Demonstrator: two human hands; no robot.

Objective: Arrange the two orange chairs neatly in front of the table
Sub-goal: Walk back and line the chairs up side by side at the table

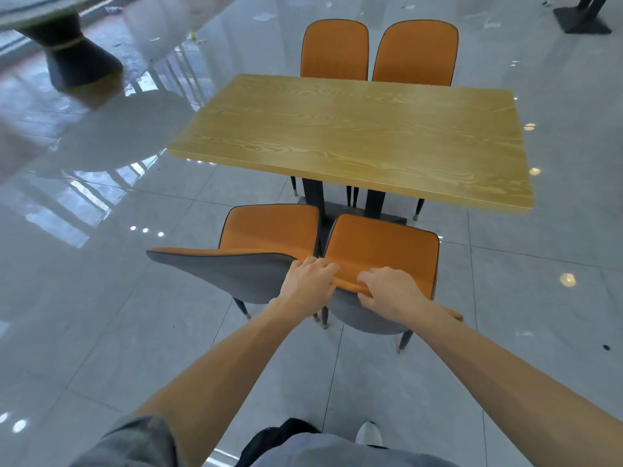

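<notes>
Two orange chairs with grey backs stand side by side on the near side of the wooden table (354, 136), seats facing it. The left chair (269, 230) sits a little further left, its seat front just short of the table edge. The right chair (384, 247) is angled slightly and close beside it. My left hand (308, 281) and my right hand (387, 291) both grip the top edge of the right chair's backrest, fingers curled over the orange rim. My left hand lies where the two backrests meet.
Two more orange chairs (377, 52) stand tucked in at the table's far side. A dark round table pedestal (77, 59) stands at the far left, another dark base (583, 18) at the far right. Glossy grey tiled floor (101, 315) surrounds everything.
</notes>
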